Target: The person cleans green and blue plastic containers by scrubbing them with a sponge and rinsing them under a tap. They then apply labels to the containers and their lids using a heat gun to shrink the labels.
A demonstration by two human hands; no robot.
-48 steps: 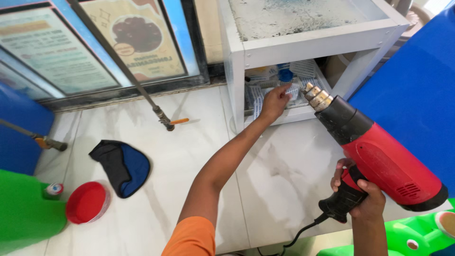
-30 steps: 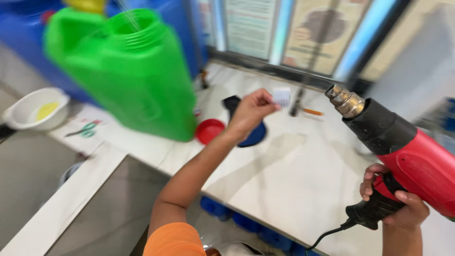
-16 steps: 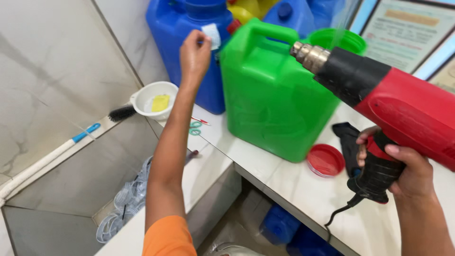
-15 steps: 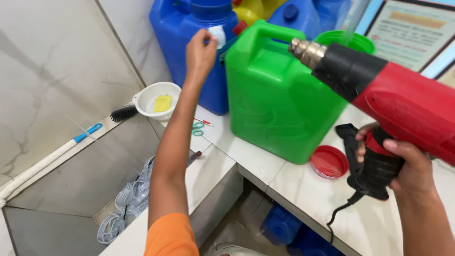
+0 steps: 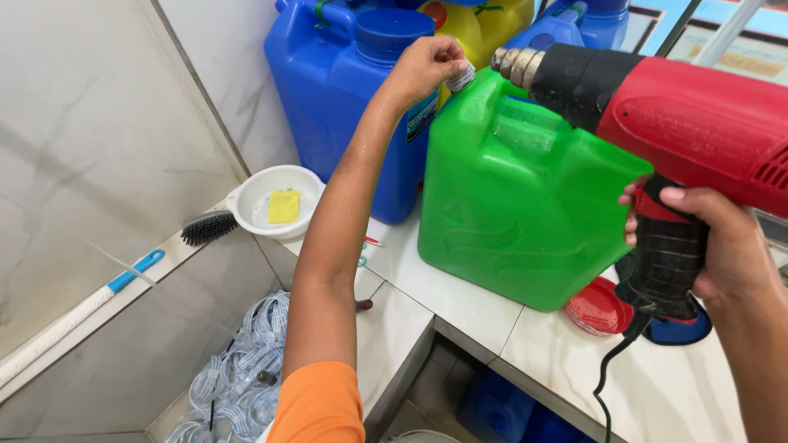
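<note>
Altogether two hands, one heat gun (image 5: 657,115), one green jerrycan (image 5: 517,205).

I count one green jerrycan (image 5: 517,205) on the counter (image 5: 460,299), at least two blue jerrycans (image 5: 345,98) behind it, one yellow one (image 5: 484,25), one red heat gun (image 5: 681,123), one red cap (image 5: 595,308), one white bowl (image 5: 263,193), one yellow sponge (image 5: 284,206), one long-handled brush (image 5: 205,227).

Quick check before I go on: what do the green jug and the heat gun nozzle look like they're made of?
Green jug: looks like moulded plastic, semi-glossy and slightly translucent, with soft highlights and pressed-in ribs. Heat gun nozzle: looks like bare metal, dull grey-tan, ringed; the body behind it seems to be black and red plastic.
</note>
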